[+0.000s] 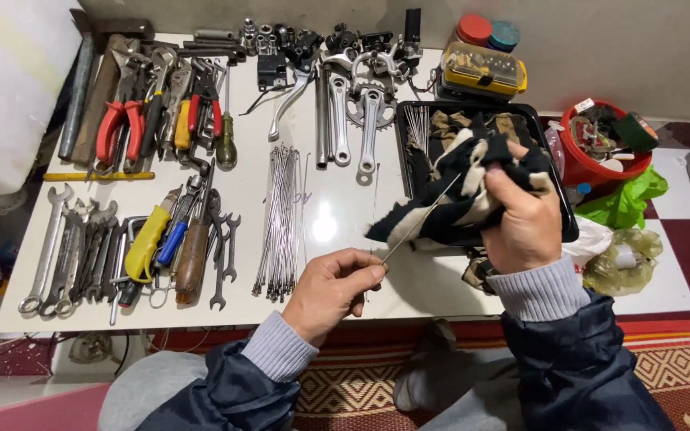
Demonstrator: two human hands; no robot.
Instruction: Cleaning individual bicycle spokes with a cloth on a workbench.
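My left hand (331, 289) pinches the near end of a thin metal spoke (421, 221) over the front edge of the white table (337, 215). The spoke slants up and right into a black and white rag (465, 191). My right hand (523, 215) is closed around that rag, bunched on the spoke's far end, above a black tray (405, 144). A bundle of several loose spokes (281, 219) lies on the table left of my left hand.
Wrenches (69, 247), screwdrivers (169, 239) and pliers (133, 112) line the left side. Crank arms with a chainring (357, 108) lie at the back middle. A yellow bit case (481, 72) and a red bucket (600, 148) stand at the right. A patterned rug (680, 359) is below.
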